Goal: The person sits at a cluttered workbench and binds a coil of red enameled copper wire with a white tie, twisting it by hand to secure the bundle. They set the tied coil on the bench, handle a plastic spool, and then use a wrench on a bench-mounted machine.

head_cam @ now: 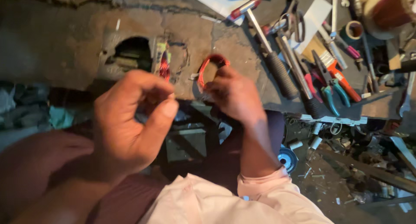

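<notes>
1. The right hand (236, 94) holds a small loop of copper-red enamelled wire (211, 68) just above the edge of the dark, worn workbench top (65, 38). Its fingers are curled together around the lower part of the coil, pinching it from below, so only the upper arc shows.

2. The left hand (130, 120) is raised close to the camera, just beside the right. Thumb and forefinger are pressed tip to tip, the other fingers curled in — a fine pinch. Whether a strand of wire runs between them I cannot tell; it would be too thin to show.

3. A second red wire bundle (164, 66) lies on the bench beside a dark hole in the surface (132, 53), near the held coil but apart from it.

4. Well to the right lie a hammer with a black ribbed rubber grip (271, 55), orange-handled pliers (340, 79) and a large spool of copper wire (388, 9).

5. Judged from the grip, the step in hand looks like shaping or winding the coil — the next move would call for steady tension from the left pinch while the right keeps the turns from springing apart.
</notes>
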{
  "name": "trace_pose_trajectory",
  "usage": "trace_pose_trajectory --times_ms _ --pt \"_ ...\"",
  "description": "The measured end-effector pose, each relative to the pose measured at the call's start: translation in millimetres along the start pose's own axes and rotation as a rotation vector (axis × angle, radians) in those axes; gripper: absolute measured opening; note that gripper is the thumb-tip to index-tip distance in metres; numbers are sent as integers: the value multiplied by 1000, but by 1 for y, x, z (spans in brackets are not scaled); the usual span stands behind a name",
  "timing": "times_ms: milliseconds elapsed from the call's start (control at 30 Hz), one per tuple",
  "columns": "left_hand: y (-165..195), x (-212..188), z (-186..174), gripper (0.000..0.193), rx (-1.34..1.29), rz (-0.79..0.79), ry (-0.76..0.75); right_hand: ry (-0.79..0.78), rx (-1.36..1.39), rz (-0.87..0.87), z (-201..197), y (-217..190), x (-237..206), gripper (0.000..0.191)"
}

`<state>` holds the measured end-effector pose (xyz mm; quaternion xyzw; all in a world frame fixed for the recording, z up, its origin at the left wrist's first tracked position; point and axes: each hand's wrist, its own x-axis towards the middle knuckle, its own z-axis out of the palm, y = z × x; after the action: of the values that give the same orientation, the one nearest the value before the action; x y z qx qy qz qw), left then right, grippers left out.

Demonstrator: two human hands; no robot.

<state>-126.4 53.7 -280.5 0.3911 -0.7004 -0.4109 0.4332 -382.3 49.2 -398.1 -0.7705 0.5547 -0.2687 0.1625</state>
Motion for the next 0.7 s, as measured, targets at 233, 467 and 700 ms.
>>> trace_pose_trajectory --times_ms 233,467,700 --pt "-21 1 10 24 27 19 -74 13 1315 227 -24 44 -23 19" --pt "-34 15 55 43 32 36 -99 4 1907 110 -13 51 -31 27" --pt "-43 28 83 19 -46 -181 -92 64 1903 229 -19 48 -34 35"
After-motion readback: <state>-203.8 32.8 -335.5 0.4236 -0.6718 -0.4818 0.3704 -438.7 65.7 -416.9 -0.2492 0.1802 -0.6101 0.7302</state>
